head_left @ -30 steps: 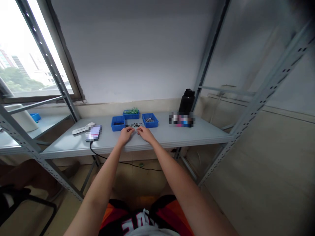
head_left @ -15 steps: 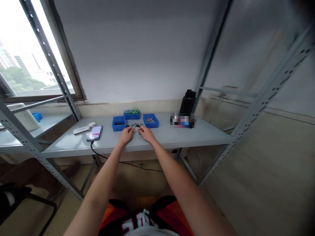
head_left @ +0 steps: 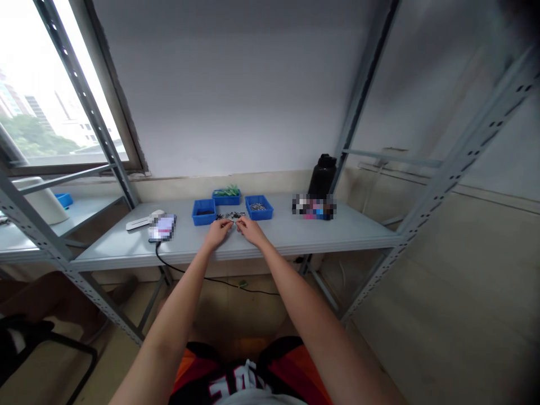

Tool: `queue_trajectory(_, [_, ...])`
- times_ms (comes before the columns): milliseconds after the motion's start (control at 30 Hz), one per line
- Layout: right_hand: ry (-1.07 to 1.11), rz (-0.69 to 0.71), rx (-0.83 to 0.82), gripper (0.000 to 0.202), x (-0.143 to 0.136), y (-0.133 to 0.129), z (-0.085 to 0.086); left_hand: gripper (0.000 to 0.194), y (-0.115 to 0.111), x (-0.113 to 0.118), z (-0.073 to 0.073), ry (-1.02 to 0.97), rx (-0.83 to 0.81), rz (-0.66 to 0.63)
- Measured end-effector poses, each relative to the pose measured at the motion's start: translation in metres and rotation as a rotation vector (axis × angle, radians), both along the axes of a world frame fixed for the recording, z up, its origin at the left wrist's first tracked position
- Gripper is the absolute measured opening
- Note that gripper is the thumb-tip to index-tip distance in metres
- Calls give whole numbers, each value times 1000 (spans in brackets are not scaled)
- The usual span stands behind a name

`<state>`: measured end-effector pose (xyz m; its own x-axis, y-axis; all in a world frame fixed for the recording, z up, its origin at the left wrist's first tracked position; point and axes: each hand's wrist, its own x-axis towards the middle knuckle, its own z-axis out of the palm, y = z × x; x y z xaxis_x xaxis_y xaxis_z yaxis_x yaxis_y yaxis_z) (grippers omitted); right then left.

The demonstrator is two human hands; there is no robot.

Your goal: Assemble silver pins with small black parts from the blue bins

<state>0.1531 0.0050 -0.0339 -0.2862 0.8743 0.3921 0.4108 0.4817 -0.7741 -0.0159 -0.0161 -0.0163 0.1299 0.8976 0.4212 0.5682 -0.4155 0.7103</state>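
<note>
Head camera view: a big pale wall [head_left: 253, 84] stands behind a long gray table [head_left: 329, 233]. Off to the left are another person's legs [head_left: 50, 298]. A tall black bottle [head_left: 322, 177] stands near the back right, well apart from the hands. Three blue boxes sit just past the hands: the left box [head_left: 205, 220] has dark bits, the back box [head_left: 226, 201] has green bits, and the right box [head_left: 260, 215] has shiny bits. A phone [head_left: 164, 228] lies to the left. The left hand [head_left: 216, 234] and right hand [head_left: 250, 230] are close together, fingertips closed, and pinch a tiny pale bit [head_left: 234, 220]; its shape is too small to tell. Loose little bits [head_left: 235, 215] lie between the boxes, outside them. The fingers partly hide the held bit, so whether it is joined to another cannot be told.
</note>
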Motion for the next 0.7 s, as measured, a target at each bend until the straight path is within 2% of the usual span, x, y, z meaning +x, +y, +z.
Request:
queue_trajectory(133, [-127,45,55,15,1,-3,2,29,-4,2,3,10,10,-62])
queue_trajectory(333, [-172,35,72,16,1,-4,3,28,-8,4,7,-52,3,-79])
queue_trajectory(433, [-133,9,71,19,0,-4,2,28,-8,4,6,-83,7,-85])
queue_trajectory(567, [-16,-51,52,18,0,-3,2,29,-4,2,1,-121,-42,-15])
queue_trajectory(700, [47,-79,76,19,1,-3,3,29,-2,1,-1,-66,-31,-13])
